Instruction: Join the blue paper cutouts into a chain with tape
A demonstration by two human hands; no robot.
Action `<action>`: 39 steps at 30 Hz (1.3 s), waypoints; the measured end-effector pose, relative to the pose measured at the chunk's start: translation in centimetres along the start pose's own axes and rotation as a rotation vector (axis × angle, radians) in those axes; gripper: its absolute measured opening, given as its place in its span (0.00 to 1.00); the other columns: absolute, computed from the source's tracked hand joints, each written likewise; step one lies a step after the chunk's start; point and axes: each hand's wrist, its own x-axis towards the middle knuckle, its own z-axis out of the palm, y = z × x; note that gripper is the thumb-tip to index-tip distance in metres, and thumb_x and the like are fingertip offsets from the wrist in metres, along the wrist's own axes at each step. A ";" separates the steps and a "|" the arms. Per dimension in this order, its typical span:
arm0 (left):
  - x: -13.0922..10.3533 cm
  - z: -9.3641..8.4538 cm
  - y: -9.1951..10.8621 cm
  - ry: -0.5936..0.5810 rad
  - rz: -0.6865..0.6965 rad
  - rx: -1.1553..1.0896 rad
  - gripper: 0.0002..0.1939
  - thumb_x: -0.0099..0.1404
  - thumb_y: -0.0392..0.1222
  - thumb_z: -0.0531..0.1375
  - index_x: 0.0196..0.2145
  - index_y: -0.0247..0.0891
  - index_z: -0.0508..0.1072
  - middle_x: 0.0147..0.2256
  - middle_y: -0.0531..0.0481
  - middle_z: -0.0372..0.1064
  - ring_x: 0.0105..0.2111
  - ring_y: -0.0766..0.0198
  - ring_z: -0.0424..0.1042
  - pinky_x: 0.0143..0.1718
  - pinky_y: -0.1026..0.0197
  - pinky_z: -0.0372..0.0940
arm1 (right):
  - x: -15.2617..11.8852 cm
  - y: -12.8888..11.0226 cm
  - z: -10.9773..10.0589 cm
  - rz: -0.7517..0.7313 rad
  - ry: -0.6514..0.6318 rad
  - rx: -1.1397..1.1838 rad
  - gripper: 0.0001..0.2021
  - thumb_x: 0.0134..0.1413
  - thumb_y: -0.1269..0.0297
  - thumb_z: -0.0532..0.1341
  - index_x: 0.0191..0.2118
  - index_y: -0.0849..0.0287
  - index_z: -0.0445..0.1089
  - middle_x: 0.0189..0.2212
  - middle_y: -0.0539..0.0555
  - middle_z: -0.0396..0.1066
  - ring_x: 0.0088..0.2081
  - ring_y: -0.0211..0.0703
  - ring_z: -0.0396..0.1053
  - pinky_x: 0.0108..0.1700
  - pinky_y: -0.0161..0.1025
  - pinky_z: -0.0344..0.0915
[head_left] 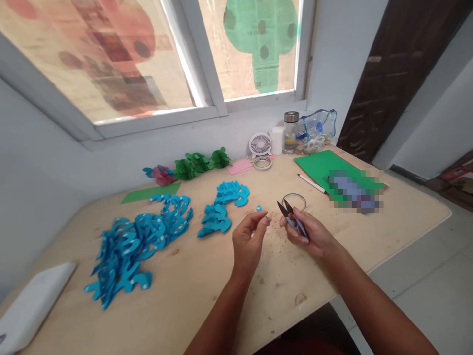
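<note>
Right hand [312,231], grip closed around small snips [296,220]; left hand [247,241], cannot tell if pinching anything, near blue paper pieces [218,218] on the tabletop [185,281].

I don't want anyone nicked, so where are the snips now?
In the head view, the snips are right of centre, in the right hand, with the left hand to their left and a thin ring showing behind them.

A person's right hand [311,232] holds small scissors [294,223], blades apart, over a wooden table [177,296]; the left hand [248,240] is beside it, thumb and forefinger close together. Heaps of curvy blue cutouts [127,240] lie to the left. Near the wall [236,125] stand a small fan [260,144] and a bottle [290,135].
</note>
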 end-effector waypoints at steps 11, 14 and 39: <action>-0.5 -0.6 0.4 0.079 0.097 0.081 0.07 0.54 0.41 0.61 0.29 0.37 0.76 0.28 0.49 0.73 0.30 0.63 0.69 0.35 0.61 0.64 | 0.3 0.4 1.1 0.030 -0.098 -0.294 0.17 0.55 0.54 0.54 0.32 0.65 0.69 0.14 0.45 0.57 0.13 0.27 0.43 0.17 0.32 0.36; -0.5 -0.7 0.5 0.083 0.110 0.105 0.06 0.54 0.41 0.61 0.28 0.37 0.76 0.27 0.50 0.73 0.29 0.63 0.69 0.35 0.61 0.63 | 0.2 0.4 1.2 0.031 -0.092 -0.318 0.17 0.55 0.53 0.54 0.33 0.65 0.69 0.14 0.44 0.56 0.14 0.27 0.43 0.17 0.32 0.37; 0.8 -1.6 -0.8 0.279 -0.051 -0.153 0.06 0.54 0.41 0.61 0.27 0.34 0.72 0.23 0.51 0.71 0.24 0.68 0.68 0.29 0.65 0.64 | 0.5 1.4 1.4 -0.416 0.232 -1.511 0.15 0.53 0.54 0.56 0.39 0.60 0.71 0.24 0.51 0.68 0.25 0.36 0.62 0.28 0.33 0.53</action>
